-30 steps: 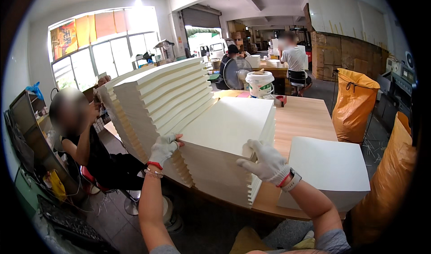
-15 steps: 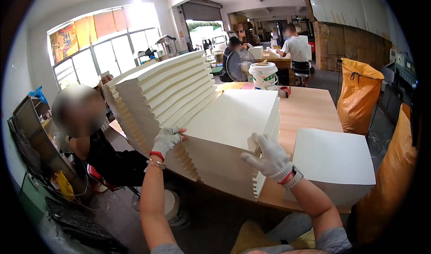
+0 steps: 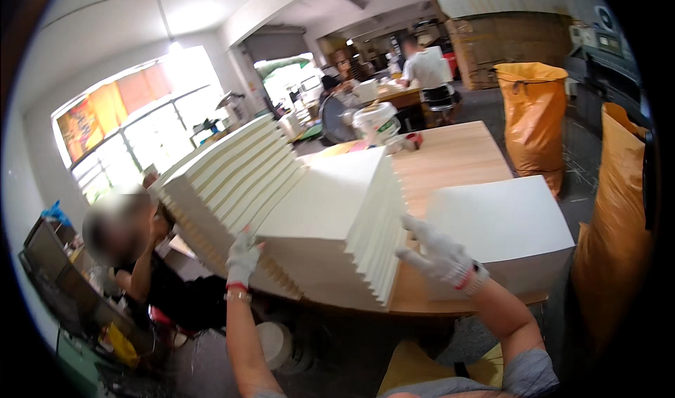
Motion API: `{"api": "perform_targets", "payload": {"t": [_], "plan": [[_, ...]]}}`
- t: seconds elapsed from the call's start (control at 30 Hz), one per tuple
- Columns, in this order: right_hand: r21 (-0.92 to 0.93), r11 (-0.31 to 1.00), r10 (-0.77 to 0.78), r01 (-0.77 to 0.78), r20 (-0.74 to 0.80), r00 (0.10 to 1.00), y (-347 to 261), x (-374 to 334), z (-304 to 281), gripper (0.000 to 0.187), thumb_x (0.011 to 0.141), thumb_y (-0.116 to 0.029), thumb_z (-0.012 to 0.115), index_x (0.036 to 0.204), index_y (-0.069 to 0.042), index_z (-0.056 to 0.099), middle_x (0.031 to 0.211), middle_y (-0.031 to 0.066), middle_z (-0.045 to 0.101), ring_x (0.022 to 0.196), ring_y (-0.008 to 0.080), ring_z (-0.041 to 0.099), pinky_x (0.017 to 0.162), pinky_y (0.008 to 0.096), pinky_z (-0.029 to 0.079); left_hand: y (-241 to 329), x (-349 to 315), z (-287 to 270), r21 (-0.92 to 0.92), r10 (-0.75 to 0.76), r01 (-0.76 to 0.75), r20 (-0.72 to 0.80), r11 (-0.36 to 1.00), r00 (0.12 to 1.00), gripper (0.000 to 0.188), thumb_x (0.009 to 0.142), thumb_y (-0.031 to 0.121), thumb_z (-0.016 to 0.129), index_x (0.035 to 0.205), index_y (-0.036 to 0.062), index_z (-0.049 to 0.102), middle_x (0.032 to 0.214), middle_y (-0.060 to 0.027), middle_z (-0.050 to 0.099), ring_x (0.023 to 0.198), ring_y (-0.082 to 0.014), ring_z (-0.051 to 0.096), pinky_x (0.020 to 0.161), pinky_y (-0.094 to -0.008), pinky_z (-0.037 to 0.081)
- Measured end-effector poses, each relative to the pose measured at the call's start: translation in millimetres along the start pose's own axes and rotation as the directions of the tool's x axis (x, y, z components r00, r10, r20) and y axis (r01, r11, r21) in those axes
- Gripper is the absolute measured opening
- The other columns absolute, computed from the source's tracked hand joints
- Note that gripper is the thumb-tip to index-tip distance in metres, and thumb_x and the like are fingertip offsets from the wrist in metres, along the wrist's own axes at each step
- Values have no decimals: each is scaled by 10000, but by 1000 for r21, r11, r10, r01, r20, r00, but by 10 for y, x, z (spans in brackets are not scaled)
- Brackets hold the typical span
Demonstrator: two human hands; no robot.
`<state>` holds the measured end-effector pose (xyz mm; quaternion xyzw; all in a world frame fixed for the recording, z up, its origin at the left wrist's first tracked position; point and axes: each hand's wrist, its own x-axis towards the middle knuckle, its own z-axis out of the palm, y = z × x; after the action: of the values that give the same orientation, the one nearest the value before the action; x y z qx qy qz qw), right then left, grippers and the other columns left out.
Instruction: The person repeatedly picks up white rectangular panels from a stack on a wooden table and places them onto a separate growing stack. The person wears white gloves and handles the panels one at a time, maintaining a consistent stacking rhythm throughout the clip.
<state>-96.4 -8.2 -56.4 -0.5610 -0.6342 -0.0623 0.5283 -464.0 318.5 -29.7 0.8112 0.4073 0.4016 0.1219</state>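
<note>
A stack of white paper (image 3: 316, 201) in staggered bundles stands before me on the table, its right side stepped. Left of it a taller white paper stack (image 3: 232, 162) leans against it with wavy, stepped layers. My left hand (image 3: 244, 259), in a white glove with bare fingertips, rests at the near left corner of the middle stack, fingers stretched upward and slightly blurred. Gloved too, my right hand (image 3: 439, 254) is open, fingers spread, just right of the middle stack and apart from it. Beyond that hand lies a lower white paper stack (image 3: 503, 215).
The wooden table (image 3: 457, 152) carries a white bucket (image 3: 376, 122) and a red tape dispenser (image 3: 413, 141) at the back. Orange sacks (image 3: 532, 127) stand to the right. One person (image 3: 162, 285) sits at the left; others work farther back. A lidded bucket (image 3: 274, 345) is below the table.
My right hand has come off the near right corner of the middle stack and moved right, its fingers spreading. My left hand stays by the left corner. The whole view has tilted and shifted.
</note>
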Motion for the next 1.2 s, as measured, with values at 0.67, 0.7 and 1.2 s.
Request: {"api": "perform_targets", "payload": {"t": [0.67, 0.7, 1.2], "plan": [[-680, 630, 94, -375, -412, 906, 555, -1432, -2555, 405, 975, -386, 628, 734, -75, 535, 655, 139, 514, 655, 334, 585, 610, 438, 451, 4552, -966, 3016, -710, 879, -596, 477, 375, -15, 140, 835, 121, 663, 942, 48, 611, 1037, -121, 654, 993, -348, 627, 822, -435, 528], [-702, 643, 54, -306, -356, 933, 534, -1313, -2540, 448, 956, -435, 651, 711, -79, 535, 652, 130, 529, 629, 329, 572, 601, 415, 452, 4584, -962, 3110, -699, 872, -615, 488, 364, -39, 120, 840, 126, 644, 914, 44, 595, 1036, -124, 645, 986, -348, 623, 811, -442, 524], [-810, 536, -83, -238, -331, 940, 803, -1298, -2457, 250, 877, -116, 642, 1096, 4, 635, 722, 71, 515, 634, 256, 554, 566, 386, 443, 4440, -983, 3243, -871, 902, -235, 412, 432, 132, 189, 832, -26, 727, 854, 15, 543, 1151, -107, 683, 902, -177, 596, 782, -297, 515]]}}
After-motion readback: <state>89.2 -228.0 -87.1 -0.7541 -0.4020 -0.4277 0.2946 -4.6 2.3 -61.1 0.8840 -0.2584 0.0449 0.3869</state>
